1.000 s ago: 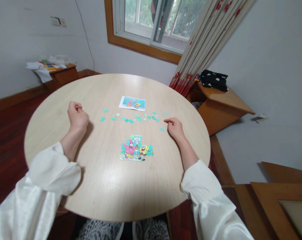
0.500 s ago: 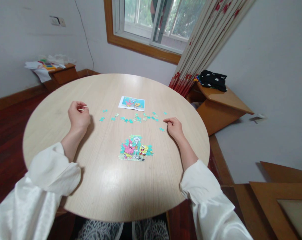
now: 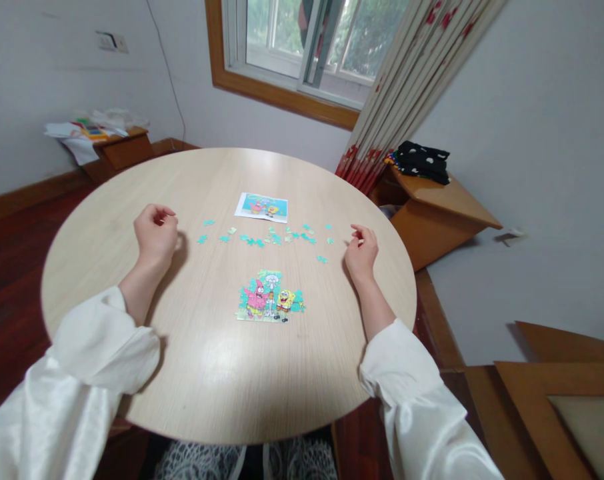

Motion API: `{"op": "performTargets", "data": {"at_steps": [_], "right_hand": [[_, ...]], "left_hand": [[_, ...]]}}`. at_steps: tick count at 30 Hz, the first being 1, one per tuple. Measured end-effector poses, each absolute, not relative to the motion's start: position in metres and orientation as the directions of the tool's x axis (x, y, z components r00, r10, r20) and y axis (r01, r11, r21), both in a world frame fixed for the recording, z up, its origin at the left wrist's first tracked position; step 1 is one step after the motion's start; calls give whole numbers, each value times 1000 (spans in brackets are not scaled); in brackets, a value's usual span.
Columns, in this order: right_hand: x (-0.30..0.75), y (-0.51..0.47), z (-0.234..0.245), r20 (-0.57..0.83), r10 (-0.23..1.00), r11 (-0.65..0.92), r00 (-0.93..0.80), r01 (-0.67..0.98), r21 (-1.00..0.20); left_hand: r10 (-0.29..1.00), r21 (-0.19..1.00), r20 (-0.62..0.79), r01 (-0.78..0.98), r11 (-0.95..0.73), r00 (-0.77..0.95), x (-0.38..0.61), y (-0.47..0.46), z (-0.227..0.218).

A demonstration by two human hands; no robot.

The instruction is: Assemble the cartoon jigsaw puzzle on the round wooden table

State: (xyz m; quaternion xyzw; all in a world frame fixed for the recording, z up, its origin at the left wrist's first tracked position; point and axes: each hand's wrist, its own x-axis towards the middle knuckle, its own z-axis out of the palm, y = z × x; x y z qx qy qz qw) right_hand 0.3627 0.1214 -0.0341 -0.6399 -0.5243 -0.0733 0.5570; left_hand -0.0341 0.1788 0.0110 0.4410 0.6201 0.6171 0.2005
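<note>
A partly joined cartoon puzzle (image 3: 271, 297) lies near the middle of the round table (image 3: 217, 373). Several loose teal pieces (image 3: 277, 235) are scattered in a row beyond it. A printed reference picture (image 3: 261, 206) lies farther back. My left hand (image 3: 155, 231) rests on the table at the left, fingers curled loosely, nothing visible in it. My right hand (image 3: 362, 251) is at the right, lifted on its edge with fingers curled, close to a single teal piece (image 3: 323, 259) but not touching it.
A low wooden stand with papers (image 3: 95, 130) sits at the back left. A wooden cabinet (image 3: 432, 200) with dark spotted cloth (image 3: 422, 160) stands right of the table, beside a curtain (image 3: 407, 80). Wooden panels (image 3: 557, 373) lean at the lower right.
My right hand has drawn back from the loose piece, turned up on its edge and curled its fingers. My left hand has barely moved. The view has shifted slightly.
</note>
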Motion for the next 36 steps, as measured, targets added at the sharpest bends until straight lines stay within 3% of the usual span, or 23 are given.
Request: {"op": "performTargets", "data": {"at_steps": [36], "right_hand": [[356, 119, -31, 645, 636, 146, 424, 754, -640]], "left_hand": [[848, 918, 302, 372, -136, -435, -40, 183, -4]]}}
